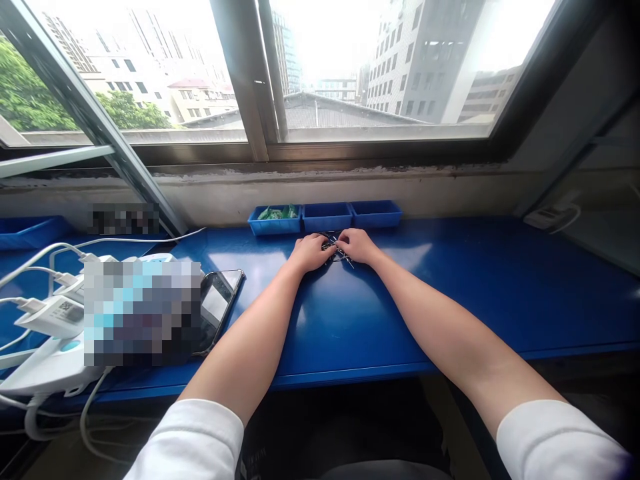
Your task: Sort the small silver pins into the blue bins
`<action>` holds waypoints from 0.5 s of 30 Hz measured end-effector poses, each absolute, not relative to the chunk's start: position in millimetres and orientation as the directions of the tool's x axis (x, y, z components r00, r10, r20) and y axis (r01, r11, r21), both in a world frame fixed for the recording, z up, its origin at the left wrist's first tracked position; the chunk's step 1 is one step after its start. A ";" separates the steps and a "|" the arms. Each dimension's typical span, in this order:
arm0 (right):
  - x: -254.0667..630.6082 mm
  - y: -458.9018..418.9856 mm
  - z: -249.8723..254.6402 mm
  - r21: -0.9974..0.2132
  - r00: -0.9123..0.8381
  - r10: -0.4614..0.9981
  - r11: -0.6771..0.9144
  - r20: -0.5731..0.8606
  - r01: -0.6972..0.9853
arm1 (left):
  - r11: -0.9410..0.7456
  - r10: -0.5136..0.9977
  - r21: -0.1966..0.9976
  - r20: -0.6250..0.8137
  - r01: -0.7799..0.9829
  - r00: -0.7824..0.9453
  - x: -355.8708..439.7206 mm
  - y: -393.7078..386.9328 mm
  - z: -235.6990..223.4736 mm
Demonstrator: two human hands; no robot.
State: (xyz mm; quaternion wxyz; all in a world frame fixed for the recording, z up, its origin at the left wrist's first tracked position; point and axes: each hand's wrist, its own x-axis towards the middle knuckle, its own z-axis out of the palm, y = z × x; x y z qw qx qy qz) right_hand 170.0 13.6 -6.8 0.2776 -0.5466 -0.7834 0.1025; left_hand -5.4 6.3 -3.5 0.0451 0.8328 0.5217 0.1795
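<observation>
At a long blue workbench (505, 293) under a wide window (380, 73), I'm looking down through the head camera from far away. High-rise buildings (425, 60) and a green tree (30, 93) fill the glass, and a grimy concrete sill (320, 193) runs along the back of the bench.

Against that sill, three blue plastic trays (325, 217) stand side by side, and the leftmost tray (274, 221) holds some green pieces (275, 213). Farther left sits a larger blue bin (30, 232). The left end of the bench is crowded: a black smartphone (220, 308), white power adapters (50, 317), white cables (45, 257), and a shape I can't make out behind a pixelated blur (143, 313).

Two bare forearms reach forward from white sleeves (190, 440) to the middle of the bench, just in front of the trays. The left hand (311, 253) and right hand (357, 245) are close together, fingers curled down and nearly meeting over a small tangle of thin metal pins (334, 248) lying on the blue surface, a few pins poking out past the knuckles. From here I can't tell whether either hand is pinching a pin or only resting on the tangle.
</observation>
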 end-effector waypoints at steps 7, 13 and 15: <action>170.7 15.8 -10.2 -0.501 -0.217 0.909 0.382 0.356 0.777 | -0.456 0.881 0.280 0.274 0.844 0.385 -4.8 4.2 -1.8; 171.8 12.6 -5.7 -0.554 -0.214 0.896 0.413 0.390 0.722 | -0.491 0.847 0.328 0.394 0.807 0.356 -3.2 0.5 1.5; 171.8 11.6 -4.5 -0.552 -0.212 0.886 0.429 0.413 0.715 | -0.511 0.833 0.350 0.427 0.785 0.351 -2.1 -0.6 2.8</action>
